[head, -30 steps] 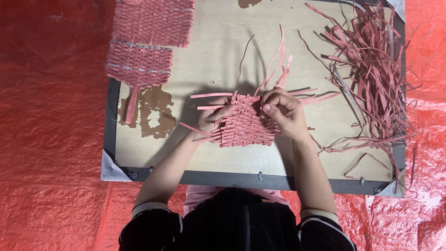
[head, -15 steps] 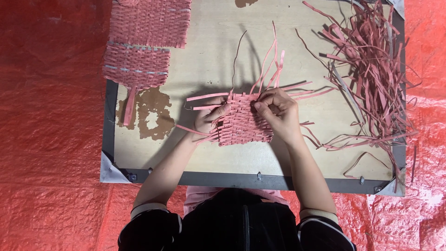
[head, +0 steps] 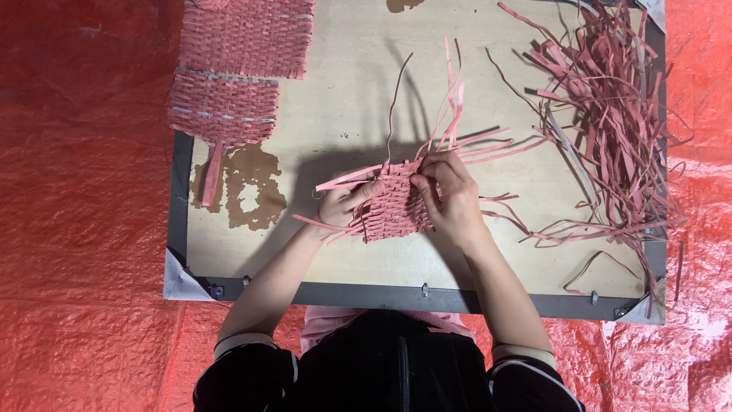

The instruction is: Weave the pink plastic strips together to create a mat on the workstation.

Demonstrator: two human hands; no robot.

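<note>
Both the left hand [head: 345,206] and the right hand [head: 451,197] were closed, pinching a half-woven pink mat [head: 390,206] mid-tabletop [head: 343,114]. Finished mats [head: 236,69] lay far left, loose strips [head: 610,114] right, red tarpaulin [head: 76,191] surrounding.

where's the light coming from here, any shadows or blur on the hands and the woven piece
Head view: a dark shadow of the person's head and arms falls up the board, so the light sits low, behind the person. The left hand, right hand and small woven piece look sharp, with no motion blur. No glare on the board; the red tarp shows faint sheen on its creases.
</note>
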